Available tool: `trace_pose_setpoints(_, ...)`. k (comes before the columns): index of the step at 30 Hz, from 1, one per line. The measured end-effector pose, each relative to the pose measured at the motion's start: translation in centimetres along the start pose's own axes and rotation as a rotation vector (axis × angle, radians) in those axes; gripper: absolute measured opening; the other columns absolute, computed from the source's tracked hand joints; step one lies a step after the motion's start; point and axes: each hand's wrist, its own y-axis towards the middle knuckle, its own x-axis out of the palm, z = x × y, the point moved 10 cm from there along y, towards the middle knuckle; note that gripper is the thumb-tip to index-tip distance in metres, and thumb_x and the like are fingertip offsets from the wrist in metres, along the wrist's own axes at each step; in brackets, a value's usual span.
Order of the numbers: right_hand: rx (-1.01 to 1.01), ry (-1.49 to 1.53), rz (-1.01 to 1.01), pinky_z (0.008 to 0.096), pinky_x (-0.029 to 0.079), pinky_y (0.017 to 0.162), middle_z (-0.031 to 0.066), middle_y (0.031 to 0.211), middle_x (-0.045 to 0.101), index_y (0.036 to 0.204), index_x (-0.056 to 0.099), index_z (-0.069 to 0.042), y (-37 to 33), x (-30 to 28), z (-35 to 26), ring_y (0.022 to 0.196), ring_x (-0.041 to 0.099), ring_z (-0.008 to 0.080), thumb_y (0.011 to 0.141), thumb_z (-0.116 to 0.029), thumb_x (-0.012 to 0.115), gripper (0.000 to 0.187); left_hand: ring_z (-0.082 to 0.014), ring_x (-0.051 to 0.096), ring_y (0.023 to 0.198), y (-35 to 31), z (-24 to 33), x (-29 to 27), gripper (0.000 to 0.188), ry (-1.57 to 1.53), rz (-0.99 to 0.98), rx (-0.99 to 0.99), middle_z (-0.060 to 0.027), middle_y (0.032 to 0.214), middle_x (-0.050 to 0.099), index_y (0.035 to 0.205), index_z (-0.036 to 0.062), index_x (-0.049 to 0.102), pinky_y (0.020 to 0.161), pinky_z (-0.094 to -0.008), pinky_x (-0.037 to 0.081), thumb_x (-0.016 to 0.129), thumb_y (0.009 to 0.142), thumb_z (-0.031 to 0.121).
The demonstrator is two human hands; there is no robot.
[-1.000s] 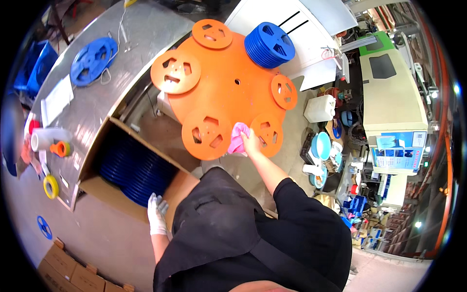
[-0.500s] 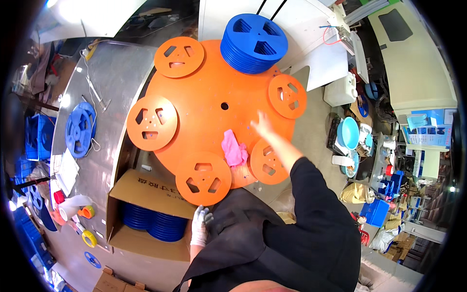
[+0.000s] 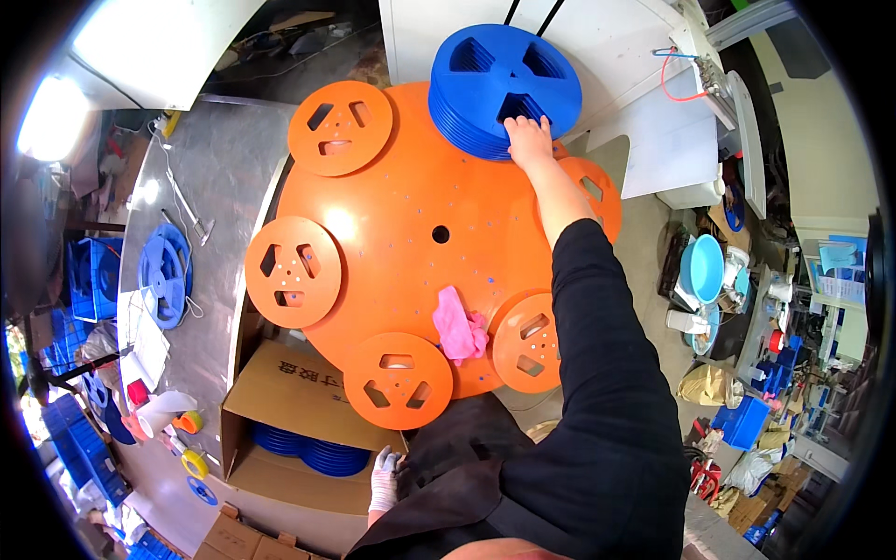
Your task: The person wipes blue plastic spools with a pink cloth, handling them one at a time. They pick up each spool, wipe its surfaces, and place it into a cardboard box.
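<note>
My bare right hand (image 3: 530,140) reaches to the far side of a large orange round table. Its fingers hook into a cutout of the top blue reel (image 3: 511,78) on a tall stack, gripping the front rim. My left hand (image 3: 385,474), in a pale glove, is low by my apron at the flap of an open cardboard box (image 3: 297,397); its fingers look apart, holding nothing visible. Several orange discs with cutouts, such as the near disc (image 3: 399,373), sit around the rim of the orange table (image 3: 392,233). A crumpled pink cloth (image 3: 459,325) lies near me.
Blue reels (image 3: 327,455) stand inside the box at lower left. A grey bench (image 3: 210,168) at left bears another blue reel (image 3: 164,275), cords and tape rolls. A white panel (image 3: 625,56) rises behind the stack. Light-blue basins (image 3: 702,268) and shelves are at right.
My right hand has moved from above the middle right of the orange table, away from me, onto the blue stack. My left hand stays low by the box. The whole view has shifted slightly.
</note>
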Motion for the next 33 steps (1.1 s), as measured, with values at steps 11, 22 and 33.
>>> trace_pose_setpoints(11, -0.281, 0.395, 0.062, 0.0410, 0.047, 0.081, 0.0099, 0.100, 0.055, 0.101, 0.054, -0.009, -15.5, -2.2, -8.2, 0.101, 0.054, 0.0309, 0.071, -0.016, 0.076, 0.038, -0.0151, 0.058, 0.086, -0.8, 1.9, 0.9, 0.044, -0.043, -0.098, 0.130, -0.0046, 0.104, 0.059, 0.133, 0.0094, 0.044, 0.076, -0.0302, 0.049, 0.055, 0.092, 0.021)
trace_pose_setpoints(22, -0.913, 0.445, 0.047, 0.0351, 0.044, 0.065, 0.0040, 0.078, 0.043, 0.084, 0.050, -0.013, -47.0, -17.7, -22.2, 0.078, 0.050, 0.0224, 0.072, -0.009, 0.059, 0.016, -0.0277, 0.047, 0.122, -8.8, 17.6, 4.4, 0.078, -0.314, -0.545, 0.543, -0.0145, 0.133, 0.048, 0.144, 0.0052, 0.030, 0.100, -0.0417, 0.041, 0.045, 0.090, 0.061)
trace_pose_setpoints(33, -1.283, 0.270, 0.299, 0.0269, 0.038, 0.057, -0.0001, 0.072, 0.040, 0.079, 0.050, -0.014, -64.1, -32.4, -29.0, 0.069, 0.048, 0.0150, 0.064, -0.012, 0.063, 0.020, -0.0294, 0.066, 0.095, -30.1, 15.9, -9.4, 0.055, -0.501, -0.546, 0.905, -0.0225, 0.118, 0.056, 0.137, 0.0020, 0.031, 0.079, -0.0406, 0.058, 0.052, 0.093, 0.027)
